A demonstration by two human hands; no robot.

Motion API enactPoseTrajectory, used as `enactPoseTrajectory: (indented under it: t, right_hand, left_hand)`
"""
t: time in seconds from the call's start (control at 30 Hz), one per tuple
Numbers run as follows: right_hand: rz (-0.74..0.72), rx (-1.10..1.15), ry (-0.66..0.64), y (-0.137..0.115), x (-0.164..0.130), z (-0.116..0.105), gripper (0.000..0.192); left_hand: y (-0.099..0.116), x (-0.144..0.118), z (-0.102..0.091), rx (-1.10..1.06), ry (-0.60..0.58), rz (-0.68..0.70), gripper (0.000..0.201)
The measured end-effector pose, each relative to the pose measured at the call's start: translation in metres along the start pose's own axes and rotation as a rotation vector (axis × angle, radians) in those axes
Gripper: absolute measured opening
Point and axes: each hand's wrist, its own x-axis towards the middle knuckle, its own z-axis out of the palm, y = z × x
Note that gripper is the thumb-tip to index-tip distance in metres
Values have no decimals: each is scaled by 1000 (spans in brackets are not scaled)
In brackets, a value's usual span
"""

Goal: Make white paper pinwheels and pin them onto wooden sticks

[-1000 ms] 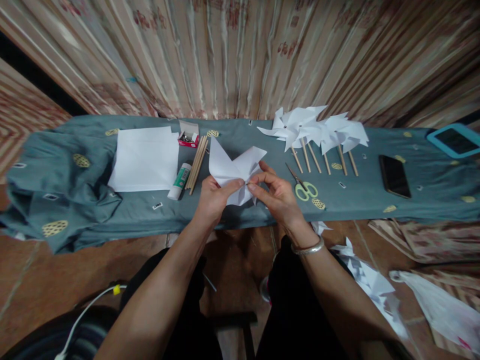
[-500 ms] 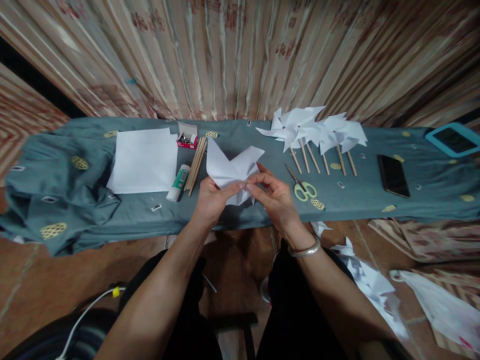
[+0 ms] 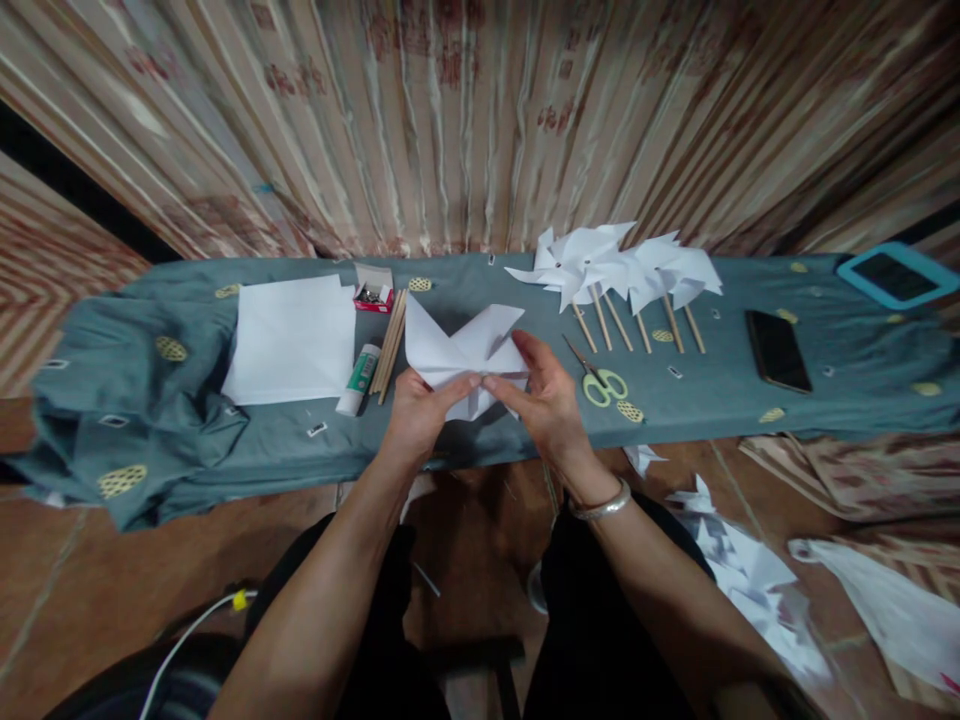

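A white paper pinwheel (image 3: pixel 469 345) is held above the front of the cloth-covered table, its folded blades pointing up and outward. My left hand (image 3: pixel 421 408) grips it from the left, the thumb pressed near its centre. From the other side my right hand (image 3: pixel 546 395) grips it too, with its thumb tip meeting the left one at the middle. Fingers behind the paper are partly hidden. Left of my hands lie several wooden sticks (image 3: pixel 388 348) and a glue stick (image 3: pixel 358 380). Scissors (image 3: pixel 600 382) with green handles rest to the right.
Stacked white paper (image 3: pixel 292 340) lies at left, beside a small red box (image 3: pixel 373 290) of metal bits. Several finished pinwheels (image 3: pixel 630 265) on sticks lie at back right. A phone (image 3: pixel 778 350) and a blue-framed tablet (image 3: pixel 896 275) are farther right. Paper scraps (image 3: pixel 750 570) lie on the floor.
The right fingers have spread along the pinwheel's right side, and both thumbs now press at its centre. The view has shifted slightly; the things on the table stay put.
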Motion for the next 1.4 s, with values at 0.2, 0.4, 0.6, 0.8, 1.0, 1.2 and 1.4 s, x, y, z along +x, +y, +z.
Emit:
enactPoseTrajectory:
  t: [0.2, 0.4, 0.6, 0.8, 1.0, 1.2, 1.4]
  right_hand:
    - [112, 92, -99, -5, 2, -5, 96]
    - [183, 89, -103, -13, 2, -11, 97]
    - [186, 112, -105, -10, 1, -10, 98]
    - [120, 51, -72, -2, 0, -10, 94]
    - [60, -23, -68, 3, 0, -9, 90]
    - [32, -40, -65, 3, 0, -9, 84]
    - [34, -25, -61, 1, -1, -9, 80]
  left_hand:
    - [-1, 0, 0, 14, -19, -7, 37]
    - [-2, -2, 1, 6, -16, -33, 37]
    - [-5, -1, 1, 3, -20, -37, 36]
    - [-8, -1, 0, 17, 7, -30, 34]
    - [-10, 1, 0, 16, 26, -13, 34]
    - [-11, 1, 0, 50, 40, 20, 31]
    - [-13, 1, -1, 52, 32, 62, 29]
